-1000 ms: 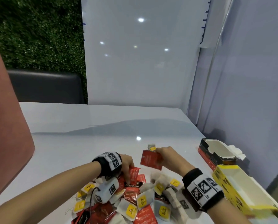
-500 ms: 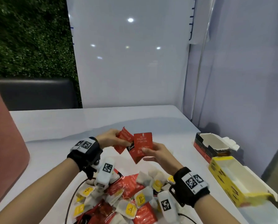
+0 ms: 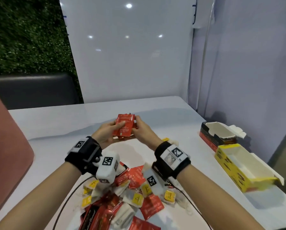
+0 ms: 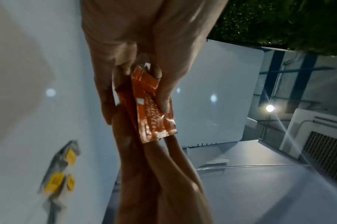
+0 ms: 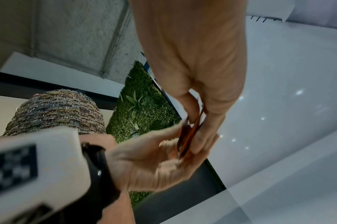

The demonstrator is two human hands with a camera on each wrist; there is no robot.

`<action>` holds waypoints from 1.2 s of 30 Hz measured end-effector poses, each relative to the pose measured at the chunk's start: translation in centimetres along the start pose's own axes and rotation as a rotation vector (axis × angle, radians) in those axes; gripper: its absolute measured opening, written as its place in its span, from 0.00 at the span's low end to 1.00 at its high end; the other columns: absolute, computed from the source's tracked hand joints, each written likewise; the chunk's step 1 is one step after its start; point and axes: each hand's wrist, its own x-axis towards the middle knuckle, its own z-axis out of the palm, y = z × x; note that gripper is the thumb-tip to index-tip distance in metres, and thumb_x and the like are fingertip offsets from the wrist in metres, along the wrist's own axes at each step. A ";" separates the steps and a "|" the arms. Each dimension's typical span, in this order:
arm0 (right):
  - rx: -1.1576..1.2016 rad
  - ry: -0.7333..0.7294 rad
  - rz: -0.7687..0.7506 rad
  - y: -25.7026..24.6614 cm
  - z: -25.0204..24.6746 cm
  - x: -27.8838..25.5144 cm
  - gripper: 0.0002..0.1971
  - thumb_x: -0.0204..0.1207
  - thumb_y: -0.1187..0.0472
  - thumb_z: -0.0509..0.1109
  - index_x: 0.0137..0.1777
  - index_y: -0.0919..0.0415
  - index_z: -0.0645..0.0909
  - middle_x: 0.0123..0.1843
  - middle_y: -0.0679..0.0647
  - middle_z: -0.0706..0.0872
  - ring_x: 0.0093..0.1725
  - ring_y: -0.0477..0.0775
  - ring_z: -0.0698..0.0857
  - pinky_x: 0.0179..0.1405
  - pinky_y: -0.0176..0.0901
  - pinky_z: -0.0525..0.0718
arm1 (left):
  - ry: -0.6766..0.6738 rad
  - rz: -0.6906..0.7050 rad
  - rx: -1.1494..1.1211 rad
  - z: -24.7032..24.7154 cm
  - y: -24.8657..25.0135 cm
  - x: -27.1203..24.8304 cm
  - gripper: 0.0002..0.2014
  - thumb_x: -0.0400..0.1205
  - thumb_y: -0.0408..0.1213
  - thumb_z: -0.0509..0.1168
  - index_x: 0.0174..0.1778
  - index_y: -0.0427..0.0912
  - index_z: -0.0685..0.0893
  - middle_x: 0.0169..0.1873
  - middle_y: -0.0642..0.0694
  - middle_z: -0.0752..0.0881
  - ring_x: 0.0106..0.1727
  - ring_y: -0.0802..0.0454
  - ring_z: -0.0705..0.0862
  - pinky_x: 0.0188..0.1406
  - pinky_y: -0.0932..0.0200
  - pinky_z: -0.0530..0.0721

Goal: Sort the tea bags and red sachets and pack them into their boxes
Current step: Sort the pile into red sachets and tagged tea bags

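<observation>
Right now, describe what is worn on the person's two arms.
Both forearms are bare, with no sleeves. The left wrist carries a black strap with a square black-and-white marker and a white camera block bearing a second marker; a dark cable trails from it. The right wrist wears a matching black band, marker and white block.

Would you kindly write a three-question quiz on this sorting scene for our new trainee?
1. True or false: both hands hold the red sachets.
2. Which box lies nearer the person? A) yellow box B) dark box
3. Fill in: the mixed pile lies on the table below the ____.

Key:
1. True; the left hand and right hand hold them together.
2. A.
3. Wrists.
</observation>
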 end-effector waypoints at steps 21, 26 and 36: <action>-1.057 -0.411 0.263 9.2 -3.0 -3.2 0.37 0.73 0.36 0.65 0.73 0.60 0.65 0.72 0.60 0.72 0.70 0.62 0.73 0.64 0.57 0.74 | 0.208 -0.306 1.049 -10.0 -4.9 7.1 0.21 0.78 0.30 0.69 0.66 0.28 0.77 0.60 0.29 0.83 0.60 0.34 0.83 0.58 0.48 0.80; -1.010 -0.352 0.183 9.3 -2.5 -3.1 0.17 0.78 0.59 0.62 0.66 0.60 0.71 0.63 0.61 0.81 0.63 0.62 0.78 0.57 0.51 0.74 | 0.214 -0.311 1.173 -10.4 -5.9 7.5 0.26 0.75 0.34 0.73 0.69 0.33 0.77 0.64 0.35 0.81 0.64 0.39 0.81 0.62 0.53 0.77; -0.626 -0.135 0.144 8.9 -5.9 -2.6 0.08 0.74 0.72 0.67 0.48 0.66 0.86 0.51 0.60 0.89 0.38 0.45 0.80 0.35 0.32 0.76 | 0.216 0.162 1.437 -3.4 -4.4 4.9 0.19 0.82 0.40 0.63 0.68 0.40 0.75 0.68 0.37 0.73 0.71 0.39 0.69 0.68 0.48 0.69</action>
